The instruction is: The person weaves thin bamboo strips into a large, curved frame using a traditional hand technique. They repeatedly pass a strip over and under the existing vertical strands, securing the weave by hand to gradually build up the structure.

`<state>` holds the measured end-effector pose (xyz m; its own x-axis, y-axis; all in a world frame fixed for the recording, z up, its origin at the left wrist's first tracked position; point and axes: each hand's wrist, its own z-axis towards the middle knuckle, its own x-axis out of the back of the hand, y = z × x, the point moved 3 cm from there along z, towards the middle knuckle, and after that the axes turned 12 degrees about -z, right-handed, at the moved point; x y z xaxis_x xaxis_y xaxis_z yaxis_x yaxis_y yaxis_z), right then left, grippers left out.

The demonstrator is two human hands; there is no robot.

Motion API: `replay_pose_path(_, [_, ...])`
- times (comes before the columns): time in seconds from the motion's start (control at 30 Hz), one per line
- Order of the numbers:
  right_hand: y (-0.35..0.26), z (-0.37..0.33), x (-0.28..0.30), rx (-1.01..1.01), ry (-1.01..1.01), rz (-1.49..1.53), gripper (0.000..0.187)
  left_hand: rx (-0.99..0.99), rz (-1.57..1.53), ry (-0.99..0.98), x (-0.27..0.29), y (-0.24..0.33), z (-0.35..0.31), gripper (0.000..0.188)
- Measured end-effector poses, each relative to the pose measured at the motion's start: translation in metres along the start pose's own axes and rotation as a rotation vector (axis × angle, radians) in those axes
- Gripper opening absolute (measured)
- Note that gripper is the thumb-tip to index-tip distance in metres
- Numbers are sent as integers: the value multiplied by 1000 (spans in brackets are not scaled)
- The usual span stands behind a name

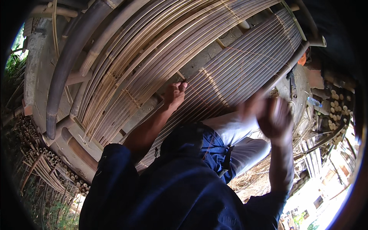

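A panel of thin bamboo slats, tied in rows across light cross strips, spreads in front of my lap. My left hand is closed in a pinch at its left edge, beside the end of a cross strip. What the fingertips hold is too small to make out. Thin orange string runs loosely over the slats toward the right side. Raised to the right of the panel, above my knee, my right hand is smeared by motion, so its fingers and anything in them cannot be told.
Left of the panel lies a second set of long, curved-looking slats. Thick bamboo poles frame the left side. Bundled bamboo sticks are stacked at the lower left and cut poles at the right. A plastic bottle lies nearby.
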<state>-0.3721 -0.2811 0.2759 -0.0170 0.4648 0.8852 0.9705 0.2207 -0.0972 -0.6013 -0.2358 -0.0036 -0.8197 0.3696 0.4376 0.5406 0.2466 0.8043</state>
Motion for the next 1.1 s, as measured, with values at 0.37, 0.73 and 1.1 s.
replay_pose_path(0.37, [-34,7,-56,249,-203,-88,22,188,-113,-40,-9,-10,4,39])
replay_pose_path(0.73, [94,4,-62,-247,195,655,48,-202,411,88,9,-6,-34,45])
replay_pose_path(1.1, [166,-89,-150,-823,470,987,47,2,567,90,-1,3,-27,48])
